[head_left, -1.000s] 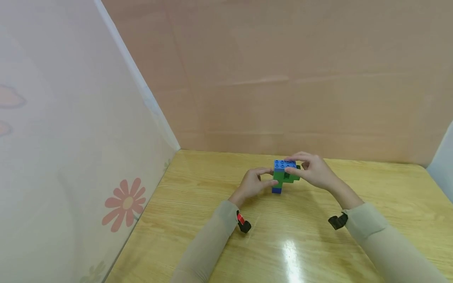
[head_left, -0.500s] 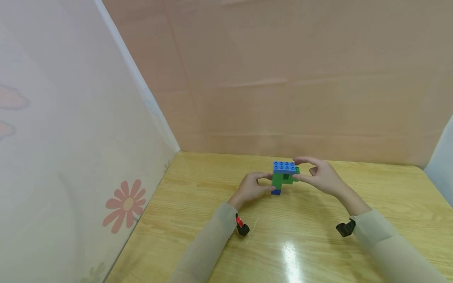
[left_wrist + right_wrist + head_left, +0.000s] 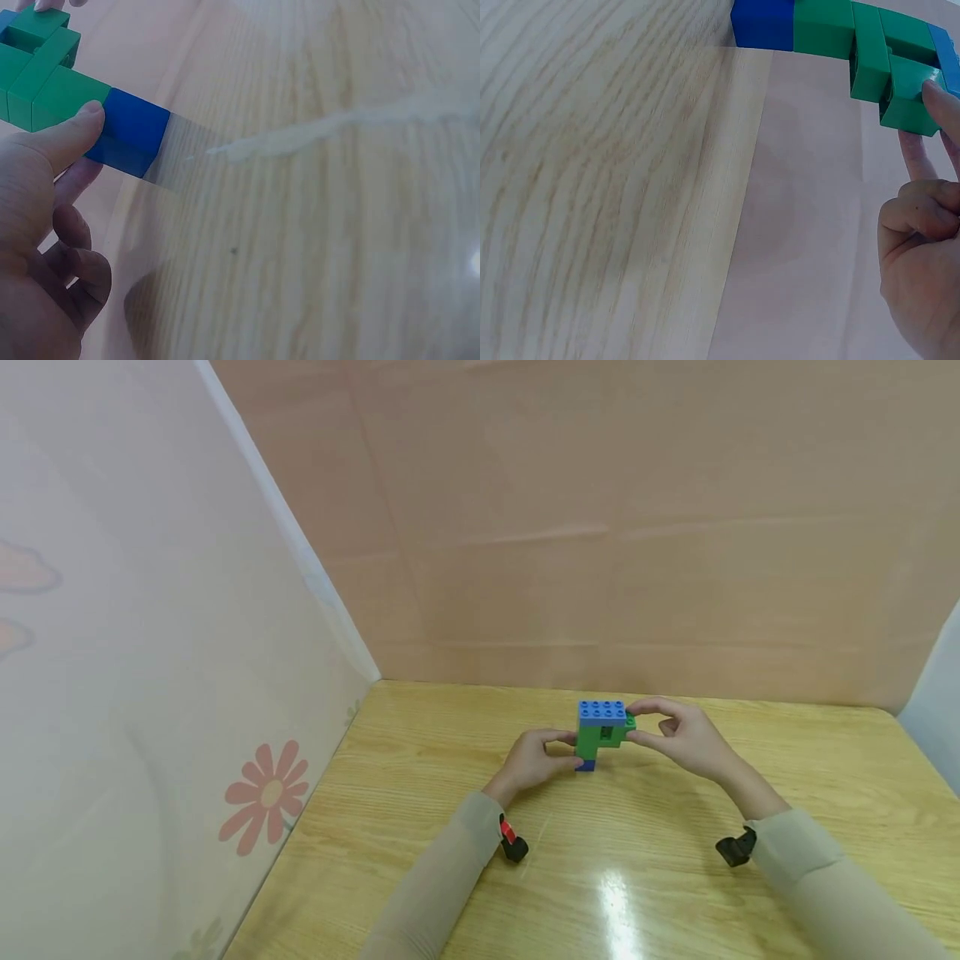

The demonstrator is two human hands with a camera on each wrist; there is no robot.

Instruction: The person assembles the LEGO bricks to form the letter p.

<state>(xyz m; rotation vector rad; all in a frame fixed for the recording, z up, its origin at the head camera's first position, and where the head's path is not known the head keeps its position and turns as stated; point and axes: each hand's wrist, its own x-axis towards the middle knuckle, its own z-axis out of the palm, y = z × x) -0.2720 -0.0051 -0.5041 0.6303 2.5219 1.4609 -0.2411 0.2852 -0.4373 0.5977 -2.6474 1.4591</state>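
A toy-brick structure stands upright on the table. Its dark blue brick (image 3: 763, 24) forms the foot, green bricks (image 3: 587, 743) rise above it, and a lighter blue studded brick (image 3: 602, 713) lies across the top. My left hand (image 3: 531, 761) pinches the lower part from the left, its thumb (image 3: 81, 127) against the seam between green and dark blue. On the other side, my right hand (image 3: 692, 745) pinches a green brick (image 3: 907, 94) that juts out to the right below the top brick. Its thumb and a finger lie on opposite sides of that brick.
The wooden table (image 3: 420, 735) reaches back to a tan backdrop (image 3: 525, 568). On the left rises a pale panel with a printed flower (image 3: 272, 791). A black wrist camera (image 3: 514, 847) hangs at the left cuff, another black camera (image 3: 735, 847) at the right.
My right hand has moved right, from the blue top brick to the jutting green brick. My left hand has slid slightly down toward the foot. The structure stays in nearly the same place.
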